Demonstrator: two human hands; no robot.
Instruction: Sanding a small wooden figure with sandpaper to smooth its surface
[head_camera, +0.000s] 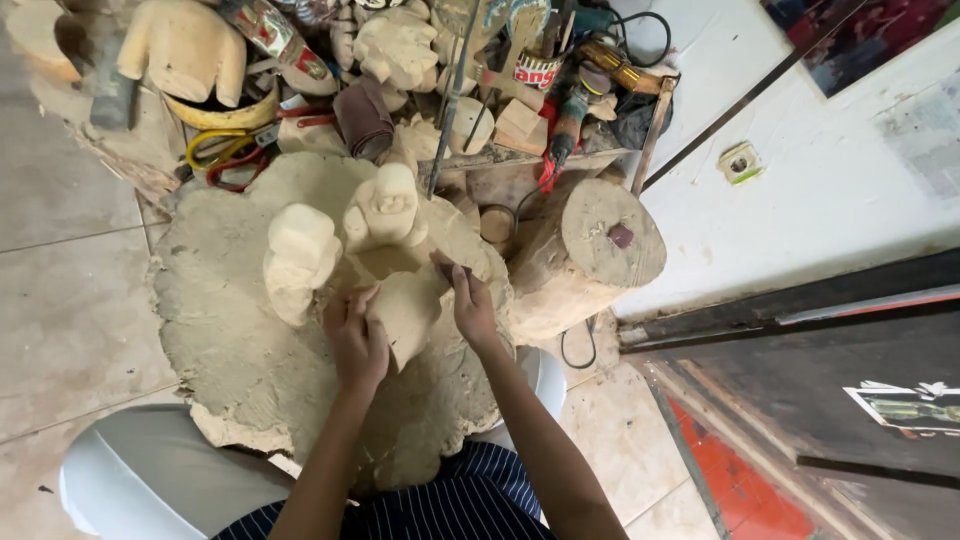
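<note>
My left hand (355, 340) grips the left side of a pale wooden carving (405, 310) that rests on a dusty cloth (230, 320) over my lap. My right hand (468, 300) presses a small dark piece of sandpaper (455, 270) against the carving's upper right edge. Just beyond the carving stand two more unfinished wooden figures, a blocky figure (297, 258) on the left and a rounder figure with a head (388, 208) on the right.
A log stump (590, 250) stands to the right. Behind lies a heap of wood carvings (395, 45), tools, a roll of sandpaper (362, 118), pliers with red and yellow handles (225, 155) and a power tool (565, 120). Tiled floor (60, 300) left, a white wall (820, 190) right.
</note>
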